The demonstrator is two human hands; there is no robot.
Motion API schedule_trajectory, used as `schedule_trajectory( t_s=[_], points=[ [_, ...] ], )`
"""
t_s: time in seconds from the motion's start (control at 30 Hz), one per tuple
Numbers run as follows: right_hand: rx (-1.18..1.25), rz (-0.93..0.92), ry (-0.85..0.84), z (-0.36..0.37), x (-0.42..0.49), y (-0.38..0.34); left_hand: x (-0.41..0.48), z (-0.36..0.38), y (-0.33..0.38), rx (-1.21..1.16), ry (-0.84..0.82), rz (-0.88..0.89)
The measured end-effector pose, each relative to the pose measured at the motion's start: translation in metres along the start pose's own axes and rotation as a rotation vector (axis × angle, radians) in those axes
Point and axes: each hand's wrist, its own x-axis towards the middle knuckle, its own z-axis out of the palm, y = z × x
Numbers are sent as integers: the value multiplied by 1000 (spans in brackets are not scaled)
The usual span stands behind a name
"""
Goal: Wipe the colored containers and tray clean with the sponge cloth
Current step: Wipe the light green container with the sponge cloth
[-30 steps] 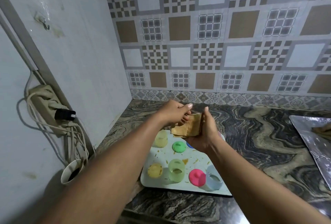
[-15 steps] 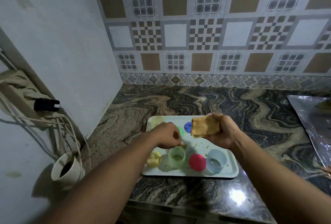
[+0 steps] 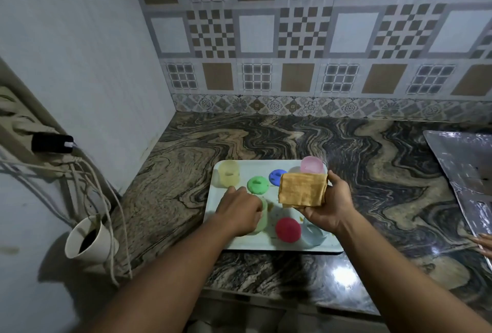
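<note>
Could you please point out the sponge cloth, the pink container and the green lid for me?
sponge cloth (image 3: 302,189): head view, middle of its folded top face, held in the right hand.
pink container (image 3: 311,165): head view, on its upper side wall.
green lid (image 3: 257,185): head view, centre of its top.

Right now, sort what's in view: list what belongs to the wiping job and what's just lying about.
Belongs to the job:
- sponge cloth, held in the right hand
- tray
- green container under the left hand
- yellow container
- pink container
- green lid, blue lid, red lid

Just lying about:
- white cup
- cables
- foil sheet
</note>
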Motion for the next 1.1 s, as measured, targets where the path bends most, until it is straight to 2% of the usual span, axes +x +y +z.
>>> schedule_trajectory(
  t_s=[0.1,0.17,0.23,0.33,0.43,0.5,0.53,0.67,0.73,0.83,1.03,1.1],
  points=[
    [-87,-128,-8,7,-3,6,6,-9,-5,-203,147,-66],
    [-228,-276,1,17,0,14,12,-20,-7,-365,201,-112],
    [-432,-451,3,28,4,27,17,-33,-9,-493,206,-125],
    [-724,-621,-23,35,8,51,24,-49,-7,-599,196,-80],
    [-829,-740,-59,43,10,66,30,-59,-7,-644,159,-29],
    [-791,-717,-62,48,14,63,29,-66,-9,-701,137,1],
    [-728,-650,-67,51,15,58,29,-69,-11,-731,129,20],
    [-266,-71,-180,62,7,41,24,-88,-18,-924,76,69],
    [-117,72,-206,65,4,43,23,-93,-25,-970,46,84],
    [-124,68,-155,74,7,48,25,-97,-38,-971,-21,62],
    [-297,-201,-53,94,16,41,38,-109,-41,-823,36,123],
    [-229,-153,-103,97,16,40,45,-108,-50,-914,1,173]
  ],
)
